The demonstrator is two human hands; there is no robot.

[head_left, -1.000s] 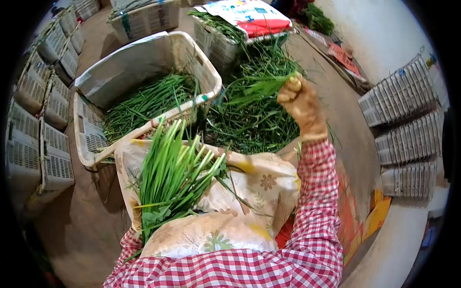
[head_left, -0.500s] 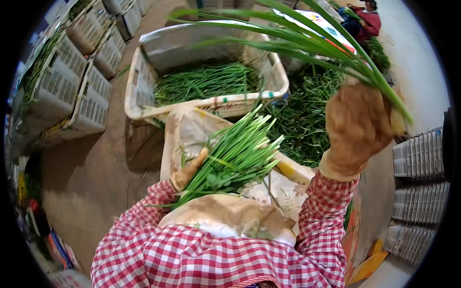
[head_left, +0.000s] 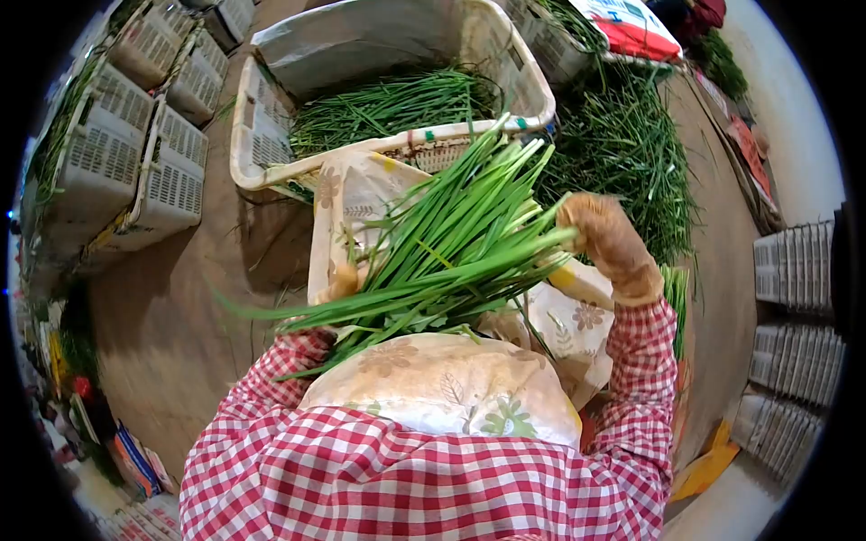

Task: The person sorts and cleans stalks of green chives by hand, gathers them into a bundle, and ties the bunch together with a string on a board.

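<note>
A bunch of long green chives point(head_left: 451, 221) with pale stem ends lies across my lap, over a flower-printed apron point(head_left: 433, 370). My gloved left hand point(head_left: 340, 283) is closed around its left side, and leaves partly cover the fingers. My gloved right hand point(head_left: 606, 242), on the right, grips the pale stem ends of a smaller handful of chives point(head_left: 505, 255). The leaves of that handful stretch left across the top of the bunch and past my left hand, where their tips blur.
A white plastic crate point(head_left: 392, 144) in front holds more greens. A heap of loose greens point(head_left: 631, 149) lies to its right. Crates point(head_left: 104, 131) stand at left, and stacked baskets point(head_left: 794, 270) at right. Part of another person point(head_left: 704, 16) shows at the upper right.
My right hand has come down and left from its raised position, bringing its handful of chives over the bunch. My left hand stays on the bunch. The view has tilted slightly downward.
</note>
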